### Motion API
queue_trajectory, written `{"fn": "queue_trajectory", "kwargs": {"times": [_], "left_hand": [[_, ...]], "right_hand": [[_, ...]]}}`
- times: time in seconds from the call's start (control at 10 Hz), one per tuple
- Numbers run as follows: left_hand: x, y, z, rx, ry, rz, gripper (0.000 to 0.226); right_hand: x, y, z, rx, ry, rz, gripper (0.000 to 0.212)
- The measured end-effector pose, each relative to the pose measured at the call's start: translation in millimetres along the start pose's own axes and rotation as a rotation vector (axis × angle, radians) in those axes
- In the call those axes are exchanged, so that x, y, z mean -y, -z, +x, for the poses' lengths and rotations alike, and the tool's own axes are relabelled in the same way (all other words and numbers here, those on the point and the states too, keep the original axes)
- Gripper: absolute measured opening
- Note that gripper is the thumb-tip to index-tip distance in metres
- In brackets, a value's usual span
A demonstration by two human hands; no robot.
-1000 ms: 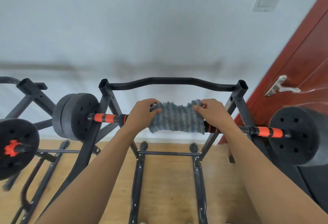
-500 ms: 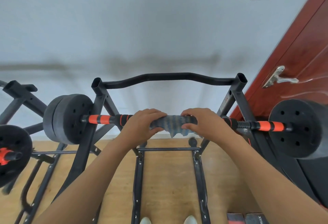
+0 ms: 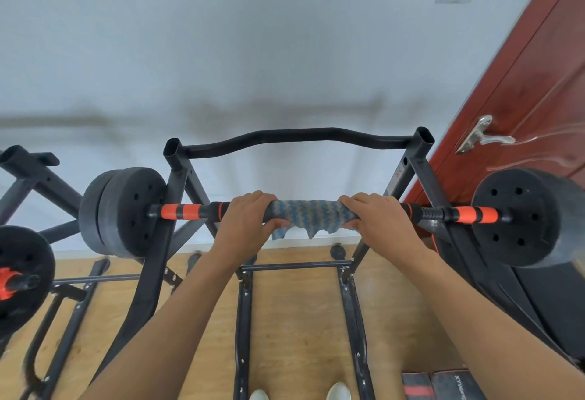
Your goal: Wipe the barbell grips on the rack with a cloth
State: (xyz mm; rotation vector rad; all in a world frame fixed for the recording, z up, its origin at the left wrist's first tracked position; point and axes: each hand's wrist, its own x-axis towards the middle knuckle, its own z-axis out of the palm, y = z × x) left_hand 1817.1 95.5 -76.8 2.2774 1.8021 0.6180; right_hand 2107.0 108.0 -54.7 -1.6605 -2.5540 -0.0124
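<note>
A barbell (image 3: 183, 211) with orange and black grips and black weight plates lies across a black rack (image 3: 297, 138). A blue and grey striped cloth (image 3: 311, 214) is wrapped over the middle of the bar, its ragged edge hanging below. My left hand (image 3: 245, 220) grips the cloth's left end and the bar, fingers over the top and thumb beneath. My right hand (image 3: 378, 220) grips the cloth's right end the same way. The bar's middle section is hidden under the cloth and hands.
A red door (image 3: 535, 99) with a metal handle (image 3: 481, 138) stands at the right, close to the right weight plate (image 3: 519, 216). A second rack and loaded barbell (image 3: 22, 273) stand at the left. Wooden floor (image 3: 294, 320) lies below, with dark boxes (image 3: 443, 385) at the bottom right.
The cloth, held spread out in front of the bar a second ago, now lies wrapped tightly round the bar. Both hands came down and closed on it, and have since spread slightly apart.
</note>
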Motion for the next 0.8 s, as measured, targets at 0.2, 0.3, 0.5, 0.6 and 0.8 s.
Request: {"fn": "queue_trajectory", "kwargs": {"times": [0.2,0.3,0.5,0.6,0.8], "left_hand": [[-4.9,-3.3,0.2,-0.036,0.041,0.007,0.04],[-7.1,-6.0,-0.5,-0.067,0.061,-0.009,0.04],[-0.8,-3.8,0.4,-0.062,0.019,-0.031,0.038],[-2.4,-1.9,1.4,-0.035,0.013,0.007,0.035],[-3.3,10.6,6.4,0.085,-0.028,0.077,0.04]], "right_hand": [[-6.8,-8.4,-0.6,-0.076,0.001,-0.007,0.039],[-7.7,-7.4,6.9,-0.088,-0.005,-0.005,0.038],[-10.7,0.8,18.6,-0.005,0.002,0.098,0.034],[-11.4,6.7,17.9,0.023,-0.005,0.135,0.035],[-14.3,25.8,22.2,0.177,0.003,0.226,0.074]]}}
